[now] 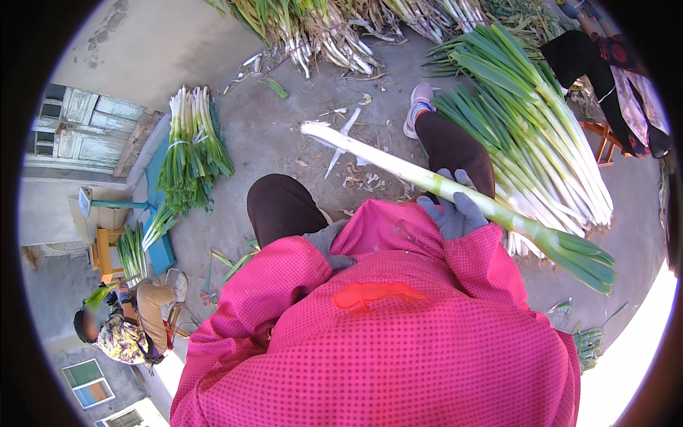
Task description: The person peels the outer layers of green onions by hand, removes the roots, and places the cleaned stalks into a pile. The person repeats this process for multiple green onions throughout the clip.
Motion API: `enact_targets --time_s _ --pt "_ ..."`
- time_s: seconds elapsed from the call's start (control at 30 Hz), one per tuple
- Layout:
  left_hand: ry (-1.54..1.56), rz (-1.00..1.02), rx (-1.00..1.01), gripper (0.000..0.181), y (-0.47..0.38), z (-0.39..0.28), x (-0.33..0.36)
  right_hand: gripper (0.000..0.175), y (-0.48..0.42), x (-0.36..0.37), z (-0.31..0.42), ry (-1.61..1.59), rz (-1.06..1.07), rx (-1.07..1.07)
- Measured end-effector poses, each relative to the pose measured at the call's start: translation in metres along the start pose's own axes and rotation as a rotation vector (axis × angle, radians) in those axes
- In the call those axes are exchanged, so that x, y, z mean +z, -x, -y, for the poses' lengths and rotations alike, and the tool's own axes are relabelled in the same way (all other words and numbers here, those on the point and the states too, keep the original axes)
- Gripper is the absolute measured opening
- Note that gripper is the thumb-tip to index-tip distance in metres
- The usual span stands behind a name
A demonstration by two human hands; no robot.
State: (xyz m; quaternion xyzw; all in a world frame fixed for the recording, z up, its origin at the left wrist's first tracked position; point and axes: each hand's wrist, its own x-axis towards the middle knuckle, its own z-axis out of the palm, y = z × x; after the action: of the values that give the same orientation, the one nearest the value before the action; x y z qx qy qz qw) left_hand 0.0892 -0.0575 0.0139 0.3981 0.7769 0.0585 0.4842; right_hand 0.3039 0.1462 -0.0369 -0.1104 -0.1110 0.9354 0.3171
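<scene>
A long, thick green onion (pixel 395 161) lies slantwise across my lap, its white root end pointing up and left and its cut green leaves down and right. My right hand (pixel 453 208), in a grey glove, is closed around its pale green part. My left hand (pixel 330 243), also gloved, rests against the pink checked smock (pixel 384 235) over my lap. Part of that hand is hidden by the sleeve, and whether it pinches the cloth I cannot tell. Beside my right knee is a large pile of trimmed green onions (pixel 533 133).
Untrimmed green onions (pixel 341 37) with roots lie along the far side. Tied bundles (pixel 192 144) rest on a blue platform scale (pixel 163 245) at left. Peelings (pixel 368 176) litter the concrete floor. One person (pixel 130 325) sits at left; another (pixel 613 85) is at upper right.
</scene>
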Motion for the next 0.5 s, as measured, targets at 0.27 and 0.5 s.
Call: enact_targets --time_s 0.27,0.5 --pt "0.074 -0.247 -0.085 0.055 -0.009 0.059 -0.122 0.033 0.014 0.004 -0.015 -0.033 -0.058 0.024" --pt "0.852 -0.607 -0.361 0.048 -0.015 0.131 -0.110 0.035 0.001 0.018 0.015 0.091 0.044 -0.075"
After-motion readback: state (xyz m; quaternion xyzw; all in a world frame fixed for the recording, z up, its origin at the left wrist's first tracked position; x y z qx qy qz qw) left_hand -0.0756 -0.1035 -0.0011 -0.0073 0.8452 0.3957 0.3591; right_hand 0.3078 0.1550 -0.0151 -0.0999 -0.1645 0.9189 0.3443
